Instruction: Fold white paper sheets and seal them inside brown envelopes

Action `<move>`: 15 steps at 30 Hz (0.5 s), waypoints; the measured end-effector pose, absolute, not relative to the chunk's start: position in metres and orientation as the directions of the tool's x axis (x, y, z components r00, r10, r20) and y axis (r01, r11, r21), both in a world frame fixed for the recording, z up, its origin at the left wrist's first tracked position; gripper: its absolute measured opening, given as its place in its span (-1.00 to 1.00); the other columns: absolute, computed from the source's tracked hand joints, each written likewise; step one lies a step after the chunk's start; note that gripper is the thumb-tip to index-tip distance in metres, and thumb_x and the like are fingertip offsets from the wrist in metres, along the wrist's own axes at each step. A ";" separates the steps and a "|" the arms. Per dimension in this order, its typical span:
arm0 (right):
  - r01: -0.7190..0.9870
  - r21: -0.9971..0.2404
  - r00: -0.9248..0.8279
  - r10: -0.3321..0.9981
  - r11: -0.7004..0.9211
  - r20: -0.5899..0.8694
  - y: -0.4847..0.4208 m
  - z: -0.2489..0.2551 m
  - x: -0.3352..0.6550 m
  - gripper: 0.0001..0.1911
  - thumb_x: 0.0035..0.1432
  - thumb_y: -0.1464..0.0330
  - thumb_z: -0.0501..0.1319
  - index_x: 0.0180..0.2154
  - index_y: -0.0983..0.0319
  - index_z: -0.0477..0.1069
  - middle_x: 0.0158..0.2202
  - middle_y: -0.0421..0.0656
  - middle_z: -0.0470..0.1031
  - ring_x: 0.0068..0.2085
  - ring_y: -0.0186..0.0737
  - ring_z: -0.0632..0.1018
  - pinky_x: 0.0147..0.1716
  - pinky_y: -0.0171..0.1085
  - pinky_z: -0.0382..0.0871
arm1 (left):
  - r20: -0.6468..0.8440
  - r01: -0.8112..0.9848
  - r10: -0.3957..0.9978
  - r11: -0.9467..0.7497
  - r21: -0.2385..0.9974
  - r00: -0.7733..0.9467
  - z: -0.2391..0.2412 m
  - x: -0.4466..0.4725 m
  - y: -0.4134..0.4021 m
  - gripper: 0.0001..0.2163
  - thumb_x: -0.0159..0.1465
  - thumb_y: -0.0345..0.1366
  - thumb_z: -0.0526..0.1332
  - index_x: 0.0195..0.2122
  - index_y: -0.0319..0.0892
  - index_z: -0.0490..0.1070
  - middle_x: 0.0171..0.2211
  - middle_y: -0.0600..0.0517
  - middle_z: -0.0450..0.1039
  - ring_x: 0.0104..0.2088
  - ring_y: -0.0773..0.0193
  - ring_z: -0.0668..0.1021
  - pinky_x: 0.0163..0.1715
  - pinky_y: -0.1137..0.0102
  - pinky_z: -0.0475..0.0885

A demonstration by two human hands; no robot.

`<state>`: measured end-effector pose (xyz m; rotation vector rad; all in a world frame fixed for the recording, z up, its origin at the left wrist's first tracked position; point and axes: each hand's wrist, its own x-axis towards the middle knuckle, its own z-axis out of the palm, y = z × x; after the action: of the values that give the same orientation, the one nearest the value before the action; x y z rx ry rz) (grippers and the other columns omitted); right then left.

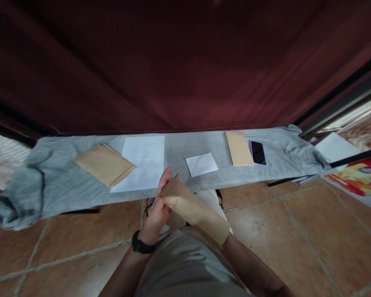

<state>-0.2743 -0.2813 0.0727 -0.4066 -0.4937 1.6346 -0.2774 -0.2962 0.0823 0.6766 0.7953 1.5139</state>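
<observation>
Inspected from the room: a long, narrow table draped in grey cloth (176, 147) carries a white paper sheet (142, 152) with a crease across it. The item examined, an oblong brown paper envelope (199, 212), is held off the table, slanting before the person's body, short of the near edge. The left hand (160, 208) touches its upper end, fingers extended; whether it clamps the paper, I cannot tell. The right forearm (247, 260) meets the lower end; the right hand is hidden, grip undetermined. Assessment: likely light, thin and flexible, barely slippery, prone to creasing or tearing. Recommended hold: gently, flat, along both long edges.
</observation>
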 end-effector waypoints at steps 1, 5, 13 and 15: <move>-0.906 -0.422 -0.026 1.000 -0.025 -0.003 -0.280 0.068 -0.277 -0.56 0.18 0.16 0.15 0.05 0.13 0.51 0.20 -0.04 0.39 0.40 -0.31 0.21 0.24 0.00 0.38 | -0.042 -0.594 0.994 -0.027 0.804 -0.102 0.084 -0.276 -0.296 -0.26 0.22 0.27 0.25 0.35 0.03 0.28 0.46 -0.04 0.08 0.44 -0.20 0.14 0.21 0.00 0.45; -0.978 -0.192 0.115 0.980 0.084 -0.159 -0.276 0.058 -0.285 -0.60 0.23 0.16 0.13 0.01 0.14 0.53 0.14 -0.05 0.43 0.37 -0.39 0.24 0.21 -0.14 0.42 | -0.077 -0.583 0.987 -0.022 0.813 -0.144 0.093 -0.270 -0.295 -0.35 0.22 0.28 0.21 0.13 -0.12 0.49 0.38 -0.13 0.23 0.36 -0.23 0.29 0.14 -0.02 0.51; -0.931 -0.255 -0.307 0.938 -0.261 0.160 -0.274 0.072 -0.256 -0.61 0.31 0.21 0.03 -0.14 0.23 0.58 -0.05 -0.07 0.48 0.09 -0.25 0.53 -0.08 -0.23 0.55 | -0.050 -0.622 0.991 -0.039 0.782 -0.124 0.097 -0.264 -0.290 -0.30 0.16 0.30 0.23 0.13 -0.14 0.47 0.24 -0.20 0.40 0.14 -0.15 0.53 0.08 0.02 0.53; -0.879 -0.359 -0.397 0.899 -0.314 0.185 -0.272 0.076 -0.246 -0.66 0.37 0.18 0.14 -0.05 0.27 0.53 -0.01 -0.07 0.49 0.01 -0.19 0.57 -0.06 -0.16 0.56 | -0.047 -0.638 0.991 -0.043 0.769 -0.123 0.099 -0.264 -0.291 -0.29 0.15 0.29 0.24 0.16 -0.13 0.45 0.23 -0.20 0.42 0.15 -0.16 0.53 0.10 0.00 0.51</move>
<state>-0.2459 -0.2723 0.0760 -0.0580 -0.4853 1.9191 -0.2640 -0.2914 0.0987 0.6142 0.7694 1.5524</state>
